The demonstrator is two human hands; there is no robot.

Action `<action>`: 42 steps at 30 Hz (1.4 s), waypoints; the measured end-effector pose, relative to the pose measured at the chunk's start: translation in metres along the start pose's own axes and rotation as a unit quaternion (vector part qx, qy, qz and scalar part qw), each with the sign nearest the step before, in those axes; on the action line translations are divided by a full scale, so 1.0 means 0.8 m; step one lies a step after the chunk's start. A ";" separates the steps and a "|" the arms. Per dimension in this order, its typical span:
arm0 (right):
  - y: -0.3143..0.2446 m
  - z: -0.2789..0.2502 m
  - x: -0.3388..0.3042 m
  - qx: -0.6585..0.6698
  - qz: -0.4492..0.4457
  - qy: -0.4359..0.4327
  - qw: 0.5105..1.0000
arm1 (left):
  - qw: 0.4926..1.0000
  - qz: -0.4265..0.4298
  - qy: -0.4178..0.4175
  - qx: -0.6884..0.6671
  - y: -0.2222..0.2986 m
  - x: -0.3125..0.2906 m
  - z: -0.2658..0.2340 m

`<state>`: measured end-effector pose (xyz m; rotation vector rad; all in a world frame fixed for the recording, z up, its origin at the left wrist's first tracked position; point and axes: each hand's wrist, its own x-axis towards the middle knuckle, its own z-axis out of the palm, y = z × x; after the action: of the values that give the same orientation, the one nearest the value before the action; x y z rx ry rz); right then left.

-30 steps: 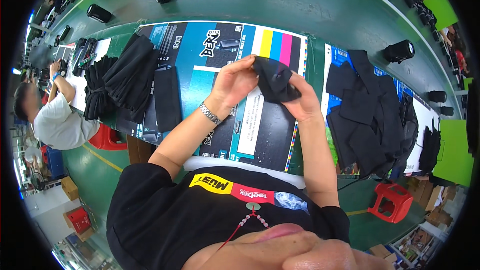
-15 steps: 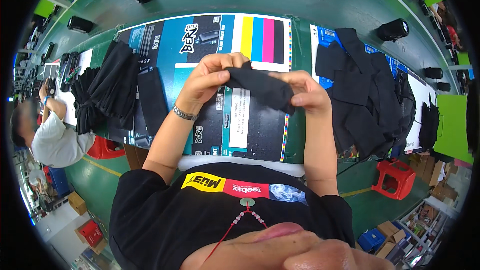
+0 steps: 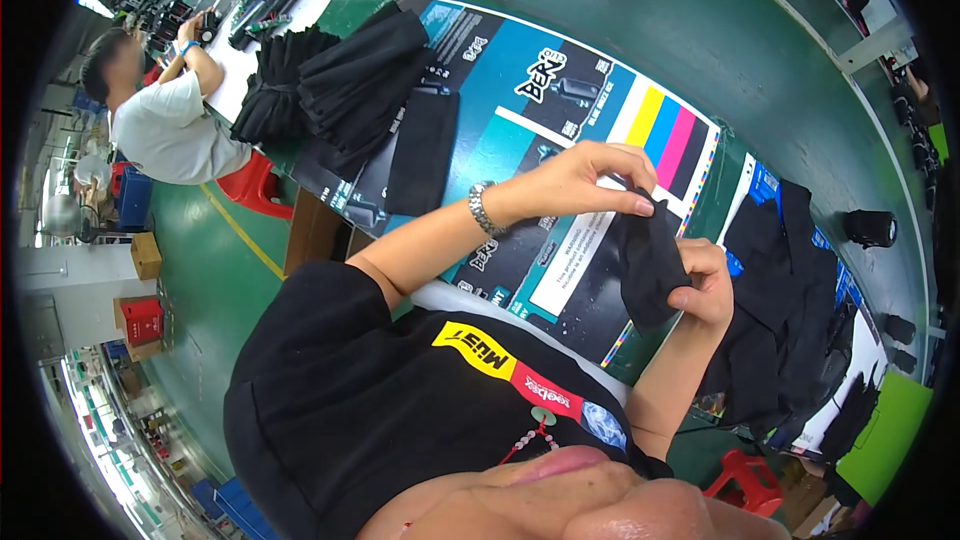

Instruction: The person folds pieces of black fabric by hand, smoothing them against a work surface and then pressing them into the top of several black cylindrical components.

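Note:
A black fabric sleeve (image 3: 648, 265) hangs between my two hands above the printed sheet. My left hand (image 3: 590, 180) pinches its upper end between thumb and fingers; a metal watch band circles that wrist. Lower down on the right, my right hand (image 3: 705, 285) grips the other edge with thumb and fingertips. The cloth sags, and the fingers behind it are partly hidden. A flat black fabric strip (image 3: 422, 155) lies on the sheet to the left. Beside it is a fanned stack of black fabric pieces (image 3: 355, 85). To the right spreads a loose heap of similar black pieces (image 3: 785, 290).
The large printed sheet (image 3: 545, 125) covers the green table (image 3: 590, 0). Black cylinders (image 3: 870, 229) stand farther off. At the left a person in a white shirt (image 3: 175, 125) sits on a red stool (image 3: 258, 185) handling parts. Another red stool (image 3: 745, 480) is at lower right.
The view has turned, so the table now slants down to the right. The sleeve has swung from nearly level to hanging steeply, still held by both hands.

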<state>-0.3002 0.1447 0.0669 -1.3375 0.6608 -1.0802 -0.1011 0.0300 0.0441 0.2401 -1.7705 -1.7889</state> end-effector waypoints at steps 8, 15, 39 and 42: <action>0.017 0.001 0.003 0.081 -0.062 0.058 0.993 | 0.905 -0.169 -0.188 -0.342 -0.007 -0.017 -0.013; 0.009 0.013 0.009 0.009 -0.051 0.107 0.993 | 0.985 0.021 -0.036 -0.166 0.001 -0.001 -0.011; 0.034 0.023 0.002 0.137 -0.178 0.021 0.974 | 0.877 -0.234 -0.256 -0.333 0.011 -0.042 -0.007; 0.045 -0.002 0.010 0.157 -0.086 0.065 0.982 | 0.947 -0.197 -0.209 -0.145 0.002 -0.016 -0.002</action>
<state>-0.2901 0.1329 0.0335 -1.0708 0.4509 -1.3592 -0.0897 0.0350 0.0416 0.1010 -1.7917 -2.5142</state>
